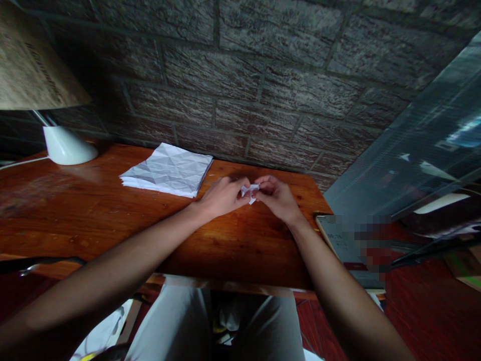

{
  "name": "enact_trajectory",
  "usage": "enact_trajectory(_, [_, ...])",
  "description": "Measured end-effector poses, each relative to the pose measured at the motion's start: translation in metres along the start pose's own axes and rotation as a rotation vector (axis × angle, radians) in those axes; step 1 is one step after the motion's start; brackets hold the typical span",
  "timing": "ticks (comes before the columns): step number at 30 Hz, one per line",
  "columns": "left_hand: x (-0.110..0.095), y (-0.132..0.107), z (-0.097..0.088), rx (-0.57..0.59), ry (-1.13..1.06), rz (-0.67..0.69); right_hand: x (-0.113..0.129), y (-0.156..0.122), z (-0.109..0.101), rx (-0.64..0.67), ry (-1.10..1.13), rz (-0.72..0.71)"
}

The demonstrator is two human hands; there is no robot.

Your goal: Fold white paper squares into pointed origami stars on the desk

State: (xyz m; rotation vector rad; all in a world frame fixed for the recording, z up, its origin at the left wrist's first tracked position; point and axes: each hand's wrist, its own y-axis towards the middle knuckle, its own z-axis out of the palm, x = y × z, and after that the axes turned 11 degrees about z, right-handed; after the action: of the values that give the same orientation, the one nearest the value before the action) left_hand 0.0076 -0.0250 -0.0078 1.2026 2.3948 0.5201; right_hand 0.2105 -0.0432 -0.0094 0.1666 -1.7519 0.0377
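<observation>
A small piece of folded white paper (250, 192) is pinched between both my hands above the far middle of the wooden table (93, 215). My left hand (221, 196) grips its left side with closed fingers. My right hand (276, 196) grips its right side, fingers curled round it. A stack of creased white paper sheets (169, 169) lies on the table just left of my left hand, against the back edge.
A white lamp base (67, 146) with a tan shade (30, 65) stands at the table's far left. A brick wall (263, 90) runs behind the table. A flat book or board (345, 240) sits at the right edge. My knees are under the front edge.
</observation>
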Motion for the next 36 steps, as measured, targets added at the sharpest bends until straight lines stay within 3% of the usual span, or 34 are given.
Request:
enact_trajectory(15, [0.010,0.000,0.001,-0.130,-0.296,0.019,0.000,0.001,-0.006,0.087,0.133,0.062])
enact_trajectory(31, [0.007,0.000,0.009,-0.176,-0.296,0.003,-0.002,0.002,-0.005,-0.064,-0.087,-0.056])
enact_trajectory(36, [0.009,0.001,0.007,-0.203,-0.362,-0.009,0.001,0.002,-0.008,-0.027,-0.085,-0.079])
